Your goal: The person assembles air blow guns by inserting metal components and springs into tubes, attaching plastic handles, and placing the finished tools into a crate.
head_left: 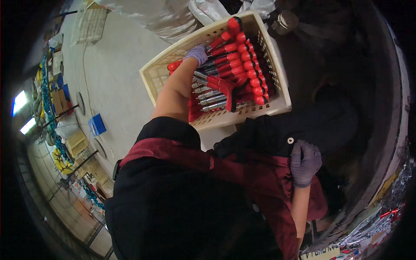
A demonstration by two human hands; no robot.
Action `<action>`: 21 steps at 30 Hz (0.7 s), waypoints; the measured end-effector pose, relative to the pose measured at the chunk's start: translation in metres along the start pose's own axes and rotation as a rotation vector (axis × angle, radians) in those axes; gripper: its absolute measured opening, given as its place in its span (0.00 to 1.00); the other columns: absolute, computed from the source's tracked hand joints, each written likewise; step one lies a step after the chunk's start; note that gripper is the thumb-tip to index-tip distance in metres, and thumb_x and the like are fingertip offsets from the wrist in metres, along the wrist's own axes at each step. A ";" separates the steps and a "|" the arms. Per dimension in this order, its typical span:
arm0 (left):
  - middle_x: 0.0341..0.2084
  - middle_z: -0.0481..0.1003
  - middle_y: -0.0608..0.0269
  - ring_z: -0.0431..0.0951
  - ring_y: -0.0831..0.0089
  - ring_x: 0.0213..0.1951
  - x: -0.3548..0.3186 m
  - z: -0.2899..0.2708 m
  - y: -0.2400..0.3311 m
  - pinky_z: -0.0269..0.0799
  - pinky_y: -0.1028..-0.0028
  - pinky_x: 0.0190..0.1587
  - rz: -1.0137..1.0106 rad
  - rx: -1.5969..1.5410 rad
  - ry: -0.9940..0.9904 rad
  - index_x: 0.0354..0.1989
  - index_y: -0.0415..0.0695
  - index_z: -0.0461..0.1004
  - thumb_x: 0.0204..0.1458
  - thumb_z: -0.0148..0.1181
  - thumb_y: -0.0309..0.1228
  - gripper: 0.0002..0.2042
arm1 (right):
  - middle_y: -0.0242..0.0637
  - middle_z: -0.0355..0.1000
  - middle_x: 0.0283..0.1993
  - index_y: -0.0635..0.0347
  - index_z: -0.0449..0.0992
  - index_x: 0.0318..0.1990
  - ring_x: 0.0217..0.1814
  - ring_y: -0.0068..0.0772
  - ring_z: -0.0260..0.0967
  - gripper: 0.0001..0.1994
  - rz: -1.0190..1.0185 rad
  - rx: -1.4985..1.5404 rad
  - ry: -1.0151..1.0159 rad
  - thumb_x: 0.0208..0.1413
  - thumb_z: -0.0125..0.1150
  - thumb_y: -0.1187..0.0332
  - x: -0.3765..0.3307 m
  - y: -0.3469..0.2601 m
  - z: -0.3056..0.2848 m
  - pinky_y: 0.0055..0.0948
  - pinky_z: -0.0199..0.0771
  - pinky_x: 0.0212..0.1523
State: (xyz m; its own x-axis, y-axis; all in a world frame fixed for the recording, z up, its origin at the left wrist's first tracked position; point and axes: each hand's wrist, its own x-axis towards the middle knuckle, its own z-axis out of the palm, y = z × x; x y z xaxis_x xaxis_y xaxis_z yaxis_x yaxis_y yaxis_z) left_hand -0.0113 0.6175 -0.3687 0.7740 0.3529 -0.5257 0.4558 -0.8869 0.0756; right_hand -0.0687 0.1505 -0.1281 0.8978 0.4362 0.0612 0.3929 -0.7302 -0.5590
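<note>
A cream plastic crate (149,86) with slotted walls holds several tools with red-and-black handles (249,65) and shiny metal shafts, mostly lying side by side. One red tool (221,86) rests crosswise on top of the pile. My left hand (197,54), in a pale purple-striped glove, reaches into the crate's far left part. Its fingers close around the metal end of a red-handled tool (220,40); the fingertips are partly hidden. Outside the crate, my right hand (305,162), in a grey glove, is closed near my lap. A small round metal end (290,140) shows beside its fingers.
White sacks (160,17) lie beyond the crate, and a round can-like object (286,21) stands at its far right. Blue box (97,125) on the floor at left, with stacked goods farther left. Metal parts (368,229) pile up at lower right.
</note>
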 end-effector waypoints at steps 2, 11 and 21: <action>0.50 0.68 0.42 0.67 0.51 0.54 0.002 -0.004 -0.003 0.63 0.61 0.55 -0.005 0.015 -0.115 0.49 0.43 0.69 0.44 0.49 0.30 0.20 | 0.38 0.70 0.24 0.55 0.74 0.30 0.24 0.43 0.65 0.03 0.000 -0.012 0.010 0.46 0.60 0.72 -0.001 -0.002 -0.001 0.37 0.65 0.25; 0.51 0.68 0.46 0.69 0.52 0.54 -0.014 0.010 -0.004 0.63 0.61 0.56 -0.270 0.002 -0.043 0.52 0.46 0.68 0.50 0.48 0.32 0.19 | 0.37 0.71 0.24 0.53 0.74 0.31 0.24 0.43 0.66 0.03 0.013 -0.030 0.027 0.47 0.60 0.70 -0.004 0.001 -0.002 0.38 0.65 0.25; 0.45 0.72 0.44 0.73 0.54 0.49 -0.028 0.003 -0.029 0.67 0.59 0.52 -0.436 0.037 -0.087 0.50 0.42 0.68 0.53 0.45 0.33 0.17 | 0.38 0.71 0.24 0.55 0.74 0.30 0.24 0.43 0.66 0.03 0.012 -0.013 0.014 0.47 0.59 0.70 -0.001 -0.001 0.001 0.38 0.65 0.25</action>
State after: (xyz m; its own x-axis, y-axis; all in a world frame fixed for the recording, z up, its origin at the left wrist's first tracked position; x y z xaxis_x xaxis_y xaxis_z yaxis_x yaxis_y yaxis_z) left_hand -0.0477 0.6322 -0.3588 0.4720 0.6715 -0.5712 0.7140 -0.6712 -0.1991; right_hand -0.0698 0.1514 -0.1284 0.9052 0.4199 0.0657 0.3842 -0.7423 -0.5490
